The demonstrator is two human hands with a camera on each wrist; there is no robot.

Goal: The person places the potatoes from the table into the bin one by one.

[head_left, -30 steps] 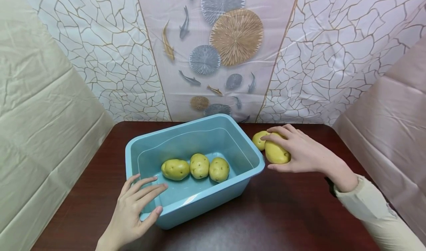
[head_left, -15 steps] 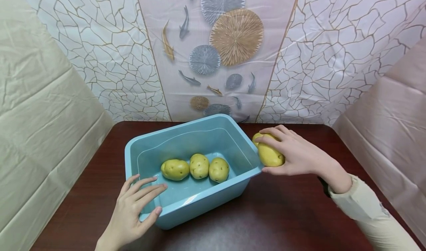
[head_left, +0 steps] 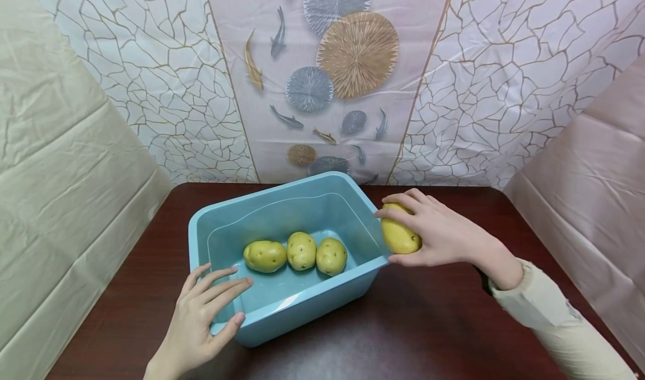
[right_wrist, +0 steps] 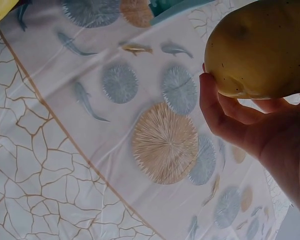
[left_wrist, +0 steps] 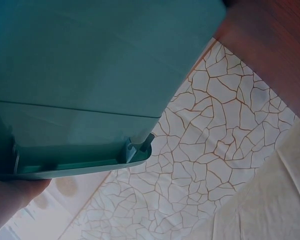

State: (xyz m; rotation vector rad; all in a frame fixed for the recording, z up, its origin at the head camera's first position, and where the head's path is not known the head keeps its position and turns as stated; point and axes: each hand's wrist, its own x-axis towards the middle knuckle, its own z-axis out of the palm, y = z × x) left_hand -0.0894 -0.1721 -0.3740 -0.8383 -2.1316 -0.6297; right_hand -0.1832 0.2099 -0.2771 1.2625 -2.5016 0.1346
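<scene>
Potato: firm, rounded, smooth-skinned, likely moderately heavy; best taken round its middle. Right hand has its grip curled round it, just above the bin's right rim. Left hand lies with relaxed fingers on the blue plastic bin, near corner. Count: three potatoes inside, one held; one bin; dark surface.

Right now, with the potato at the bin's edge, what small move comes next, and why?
Probably carry the potato in the right hand leftward over the blue bin rim: three potatoes already lie inside, and the left hand rests on the near corner.
</scene>
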